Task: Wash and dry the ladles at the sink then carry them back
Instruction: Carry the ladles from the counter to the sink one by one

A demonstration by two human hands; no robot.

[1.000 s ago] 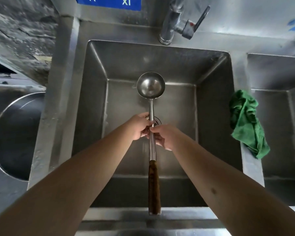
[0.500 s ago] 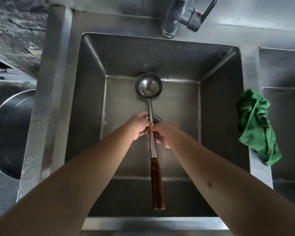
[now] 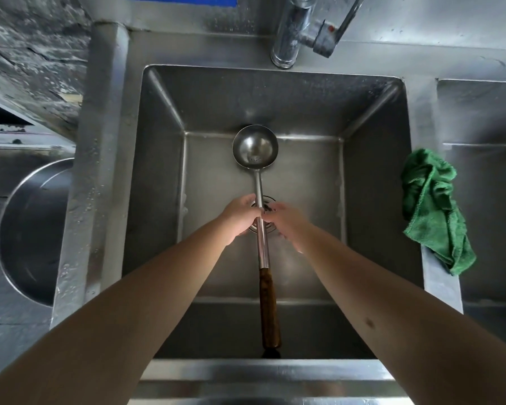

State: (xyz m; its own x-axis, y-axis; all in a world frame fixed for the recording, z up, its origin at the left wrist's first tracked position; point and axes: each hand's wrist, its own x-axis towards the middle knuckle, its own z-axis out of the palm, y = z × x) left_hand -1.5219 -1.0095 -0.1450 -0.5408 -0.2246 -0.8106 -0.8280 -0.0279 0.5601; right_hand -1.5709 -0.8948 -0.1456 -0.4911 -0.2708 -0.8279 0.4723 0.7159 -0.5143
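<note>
Where a green cloth (image 3: 434, 211) drapes the divider, steel sink (image 3: 374, 182) basins adjoin.

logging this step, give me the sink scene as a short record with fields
ladle: one ladle over the sink basin, bowl away from the person, wooden grip nearest
left hand: left hand grips the metal shaft
right hand: right hand, fingers curled at the shaft from the other side
tap: faucet, no water visible
cloth: green cloth draped on the divider to the right basin
left of sink: round steel bowl
</note>
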